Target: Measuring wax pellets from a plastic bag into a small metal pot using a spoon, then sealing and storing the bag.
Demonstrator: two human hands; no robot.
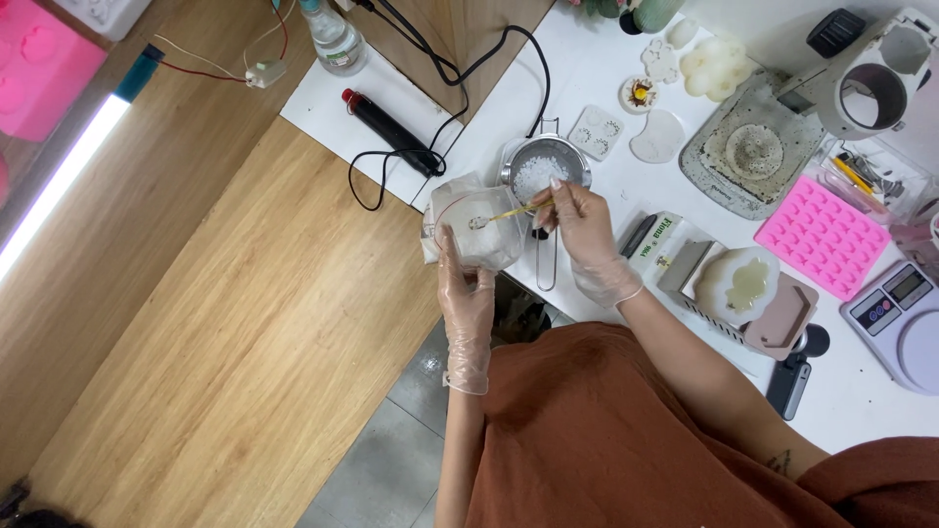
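Note:
My left hand, in a thin clear glove, holds a clear plastic bag of white granules from below, beside the table's edge. My right hand, gloved too, pinches the handle of a small gold spoon whose bowl dips into the open bag. Just behind the bag stands a small metal pot with white flakes in it, its long handle pointing toward me.
On the white table lie a pink silicone mould, a digital scale, a white flower-shaped mould, a grey tray, small cast pieces, a black heat tool with cable and a spray bottle. Wooden floor at left.

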